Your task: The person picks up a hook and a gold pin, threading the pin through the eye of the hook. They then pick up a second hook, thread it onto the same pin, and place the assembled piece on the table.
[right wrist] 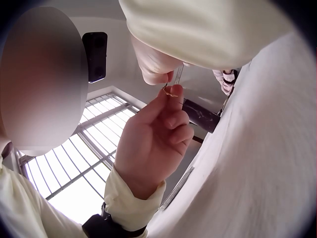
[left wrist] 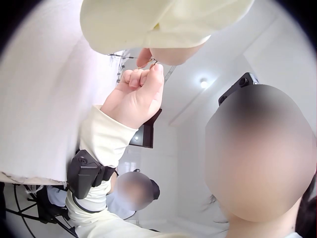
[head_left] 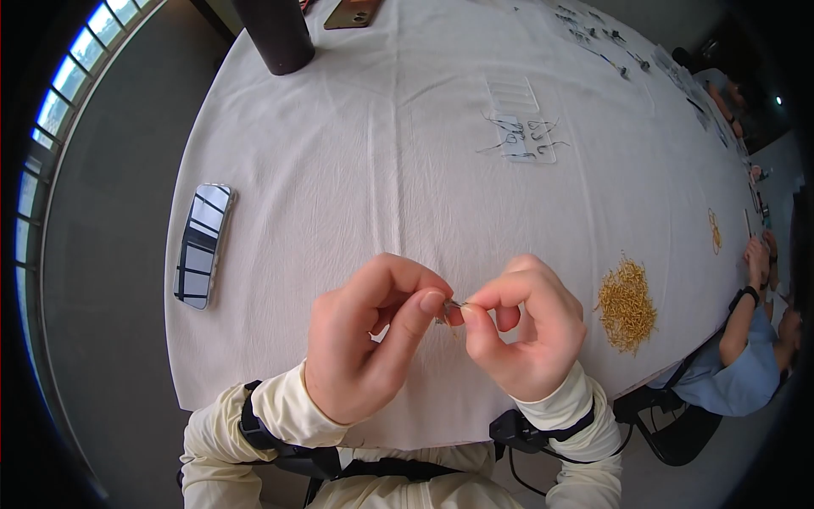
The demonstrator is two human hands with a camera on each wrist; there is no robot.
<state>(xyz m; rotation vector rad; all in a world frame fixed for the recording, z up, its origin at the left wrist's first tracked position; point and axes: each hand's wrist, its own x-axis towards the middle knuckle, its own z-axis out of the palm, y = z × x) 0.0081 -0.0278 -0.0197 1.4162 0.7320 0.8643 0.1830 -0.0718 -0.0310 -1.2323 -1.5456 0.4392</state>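
Both hands meet above the near part of the cloth-covered table. In the head view the left hand (head_left: 369,339) pinches a tiny piece (head_left: 443,319) between thumb and index finger. The right hand (head_left: 530,327) pinches a thin dark bit (head_left: 459,304) right beside it, the fingertips almost touching. From the right wrist view, a small gold-coloured piece (right wrist: 171,93) shows at the fingertips of the left hand (right wrist: 156,134). The left wrist view has the right hand (left wrist: 136,96) with a fine dark wire-like bit (left wrist: 154,61) at its fingertips. Exact shapes are too small to tell.
A pile of small gold pieces (head_left: 627,306) lies right of the hands. Further back is a clear compartment box (head_left: 536,151) with hooks. A phone (head_left: 203,246) lies at the left, a dark cup (head_left: 275,34) behind it. Another person's arm (head_left: 739,327) is at the right edge.
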